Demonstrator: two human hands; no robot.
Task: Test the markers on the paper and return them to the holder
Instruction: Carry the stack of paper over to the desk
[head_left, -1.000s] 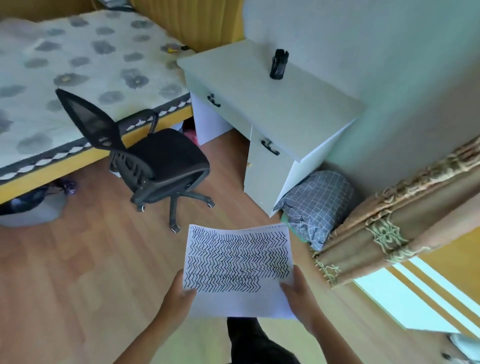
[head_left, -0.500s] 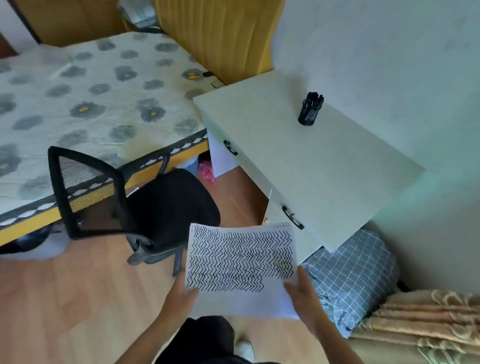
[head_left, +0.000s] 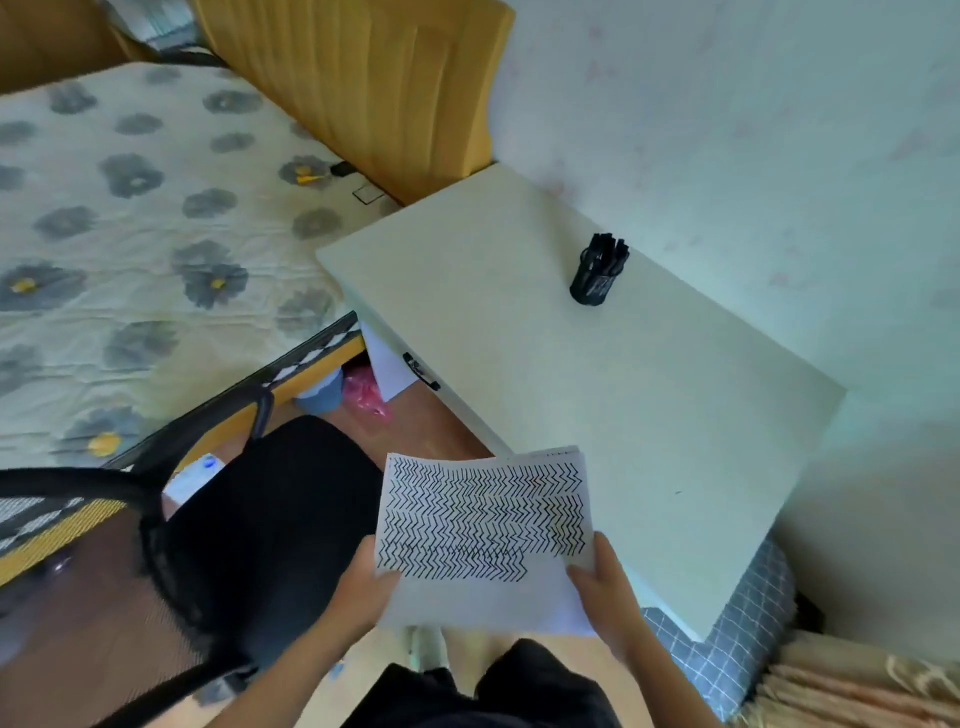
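A person standing at the near edge of a pale table (head_left: 649, 415) holds a sheet of paper (head_left: 483, 525) in both hands, the left hand (head_left: 363, 584) pinching its lower left edge and the right hand (head_left: 602, 582) pinching its lower right edge, thumbs on top. The sheet is in the air, not yet on the table, with its far corner over the table's near edge; most of it is already filled with rows of black zigzag strokes, and only a strip along the bottom is blank. The markers (head_left: 607, 249) stand together in a dark holder (head_left: 592, 283) near the far edge of the table, close to the wall and well apart from the paper. A black office chair (head_left: 270, 509) sits at the person's left, beside a bed (head_left: 130, 234) with a flowered cover. Judging by this, the task is at its opening: the paper is being brought to the work surface and no marker is out. The next move likely calls for laying the sheet flat on the table, then freeing one hand to reach across to the holder.
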